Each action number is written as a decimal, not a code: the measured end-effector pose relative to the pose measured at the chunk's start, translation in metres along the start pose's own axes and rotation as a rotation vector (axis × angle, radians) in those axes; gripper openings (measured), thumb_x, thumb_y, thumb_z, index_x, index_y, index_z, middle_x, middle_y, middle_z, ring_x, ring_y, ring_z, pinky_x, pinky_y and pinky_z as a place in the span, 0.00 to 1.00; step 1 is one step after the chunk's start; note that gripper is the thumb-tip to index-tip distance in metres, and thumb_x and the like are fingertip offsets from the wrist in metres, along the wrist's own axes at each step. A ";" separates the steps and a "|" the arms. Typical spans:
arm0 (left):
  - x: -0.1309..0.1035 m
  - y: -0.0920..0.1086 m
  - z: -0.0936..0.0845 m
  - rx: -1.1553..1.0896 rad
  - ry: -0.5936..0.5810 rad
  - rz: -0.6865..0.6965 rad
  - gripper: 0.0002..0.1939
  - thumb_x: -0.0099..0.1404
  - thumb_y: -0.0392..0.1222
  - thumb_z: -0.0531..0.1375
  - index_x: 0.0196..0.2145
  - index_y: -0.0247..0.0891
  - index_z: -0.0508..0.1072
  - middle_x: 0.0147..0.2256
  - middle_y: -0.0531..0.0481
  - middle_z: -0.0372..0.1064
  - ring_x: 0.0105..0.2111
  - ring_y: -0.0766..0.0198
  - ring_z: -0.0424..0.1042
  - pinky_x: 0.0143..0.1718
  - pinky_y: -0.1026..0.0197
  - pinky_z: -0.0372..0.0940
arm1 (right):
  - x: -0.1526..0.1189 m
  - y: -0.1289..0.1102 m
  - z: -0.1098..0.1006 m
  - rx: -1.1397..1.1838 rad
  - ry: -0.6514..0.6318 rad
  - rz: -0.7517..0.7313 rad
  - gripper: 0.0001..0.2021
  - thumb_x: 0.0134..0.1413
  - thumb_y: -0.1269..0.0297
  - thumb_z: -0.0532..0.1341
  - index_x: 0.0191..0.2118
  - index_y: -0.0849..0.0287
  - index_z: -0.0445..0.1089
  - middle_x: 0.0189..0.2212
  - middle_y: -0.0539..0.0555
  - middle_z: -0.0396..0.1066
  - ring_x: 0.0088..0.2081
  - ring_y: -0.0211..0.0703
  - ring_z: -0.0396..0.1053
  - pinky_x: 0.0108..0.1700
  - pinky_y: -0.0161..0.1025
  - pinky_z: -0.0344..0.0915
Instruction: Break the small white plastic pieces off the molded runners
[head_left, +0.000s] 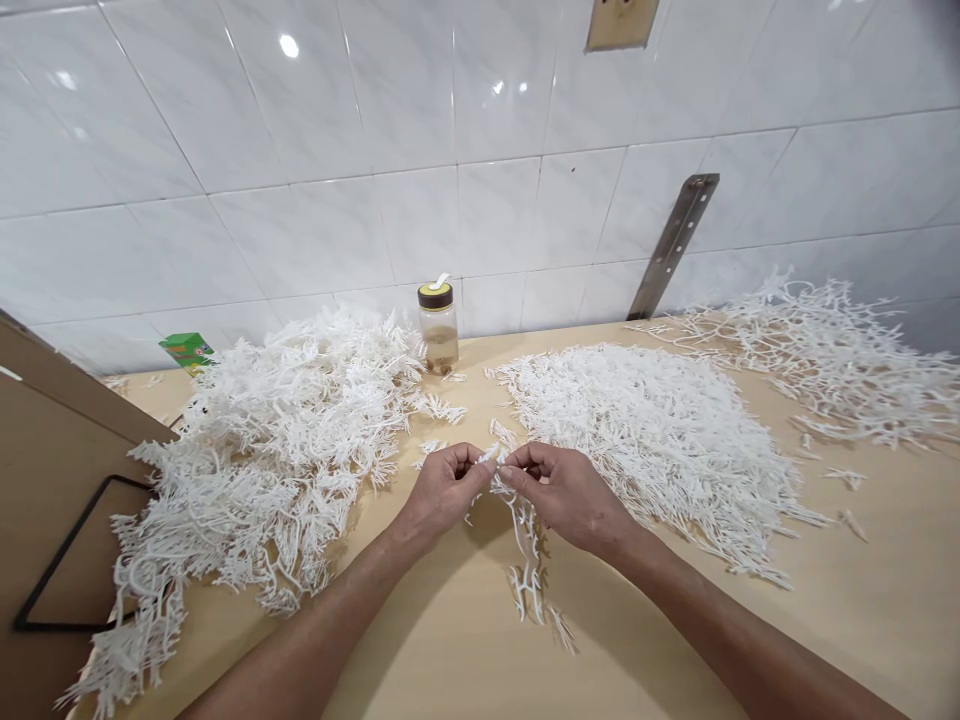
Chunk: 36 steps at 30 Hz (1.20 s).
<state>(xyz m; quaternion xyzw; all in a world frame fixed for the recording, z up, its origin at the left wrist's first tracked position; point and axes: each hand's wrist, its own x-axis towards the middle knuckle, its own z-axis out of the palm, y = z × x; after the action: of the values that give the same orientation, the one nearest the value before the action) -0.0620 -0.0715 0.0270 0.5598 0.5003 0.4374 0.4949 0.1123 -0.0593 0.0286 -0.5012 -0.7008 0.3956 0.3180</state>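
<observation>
Close together over the middle of the table, my left hand [455,482] and my right hand [564,490] both pinch a white branching plastic strand [527,545]. Its lower part dangles below my fingers, towards the table's near side. The exact grip points are partly hidden by the fingertips. Beside my left hand rises a big tangled heap of white branched strands [277,440]. Right of my right hand lies a flatter pile of short white pieces [645,430]. A few loose bits [561,630] rest on the table below my hands.
A bottle with a yellow-and-dark lid [439,335] stands by the tiled wall. Another pile of bare, branching white stems [832,350] lies at the far right. A perforated metal strip [675,245] leans on the wall. A green box [186,349] and a brown panel [60,500] are left.
</observation>
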 end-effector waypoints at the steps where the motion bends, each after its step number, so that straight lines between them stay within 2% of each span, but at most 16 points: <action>1: 0.000 -0.001 0.000 0.013 0.000 0.007 0.20 0.57 0.56 0.63 0.24 0.35 0.68 0.20 0.56 0.57 0.22 0.71 0.54 0.24 0.66 0.49 | 0.000 0.000 0.000 -0.025 0.009 -0.014 0.11 0.56 0.56 0.59 0.34 0.57 0.74 0.29 0.51 0.75 0.30 0.41 0.71 0.32 0.37 0.64; 7: -0.001 -0.009 0.000 0.202 0.021 0.083 0.15 0.63 0.51 0.59 0.29 0.35 0.69 0.22 0.56 0.58 0.23 0.69 0.56 0.24 0.65 0.51 | -0.003 0.002 0.003 -0.098 0.036 -0.048 0.08 0.56 0.60 0.58 0.31 0.57 0.71 0.25 0.49 0.71 0.26 0.39 0.66 0.27 0.35 0.59; 10: -0.002 -0.008 0.000 0.270 -0.012 0.094 0.14 0.64 0.49 0.57 0.29 0.35 0.70 0.22 0.56 0.58 0.23 0.69 0.55 0.24 0.65 0.50 | -0.003 0.003 0.004 -0.114 0.039 -0.078 0.08 0.57 0.61 0.57 0.31 0.57 0.69 0.24 0.48 0.69 0.26 0.38 0.65 0.27 0.35 0.59; 15: 0.001 -0.001 -0.003 0.180 -0.069 0.000 0.16 0.61 0.50 0.59 0.26 0.34 0.70 0.20 0.57 0.55 0.21 0.71 0.52 0.22 0.65 0.47 | -0.004 0.004 0.004 -0.181 0.075 -0.168 0.07 0.58 0.62 0.57 0.32 0.57 0.69 0.25 0.49 0.69 0.26 0.38 0.64 0.27 0.36 0.59; 21: 0.001 0.000 -0.004 0.080 -0.043 -0.035 0.19 0.58 0.55 0.62 0.25 0.34 0.69 0.20 0.56 0.56 0.21 0.71 0.52 0.22 0.66 0.47 | -0.002 0.004 0.003 -0.223 0.095 -0.226 0.07 0.59 0.64 0.57 0.34 0.57 0.71 0.28 0.50 0.72 0.29 0.40 0.67 0.32 0.37 0.61; 25: 0.002 -0.005 -0.001 0.052 -0.049 0.007 0.20 0.59 0.57 0.62 0.25 0.35 0.68 0.21 0.54 0.60 0.22 0.70 0.57 0.24 0.66 0.52 | -0.002 0.005 0.003 -0.239 0.089 -0.262 0.07 0.60 0.65 0.57 0.35 0.57 0.72 0.29 0.50 0.73 0.30 0.39 0.68 0.34 0.37 0.61; 29: 0.002 -0.010 0.001 0.003 -0.071 -0.006 0.18 0.60 0.55 0.61 0.29 0.35 0.68 0.23 0.52 0.66 0.25 0.67 0.64 0.28 0.65 0.58 | -0.002 0.007 0.005 -0.273 0.099 -0.274 0.06 0.58 0.67 0.56 0.34 0.58 0.71 0.29 0.50 0.72 0.28 0.38 0.66 0.32 0.36 0.60; 34: 0.003 -0.014 0.000 0.084 -0.030 0.020 0.16 0.62 0.52 0.59 0.27 0.36 0.65 0.21 0.57 0.58 0.21 0.70 0.55 0.24 0.66 0.50 | -0.003 0.006 0.012 -0.325 0.122 -0.261 0.04 0.52 0.73 0.56 0.30 0.58 0.64 0.25 0.48 0.67 0.24 0.36 0.62 0.27 0.34 0.56; 36: 0.002 -0.016 0.001 0.141 0.000 0.050 0.16 0.64 0.51 0.57 0.26 0.37 0.64 0.21 0.57 0.55 0.22 0.70 0.53 0.24 0.65 0.50 | -0.005 0.006 0.016 -0.364 0.127 -0.288 0.05 0.51 0.74 0.55 0.29 0.57 0.62 0.24 0.48 0.65 0.24 0.36 0.60 0.26 0.33 0.54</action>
<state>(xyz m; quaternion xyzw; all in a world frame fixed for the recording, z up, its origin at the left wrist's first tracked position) -0.0627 -0.0696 0.0107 0.6056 0.5158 0.4133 0.4432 0.1024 -0.0665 0.0153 -0.4689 -0.8036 0.1811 0.3188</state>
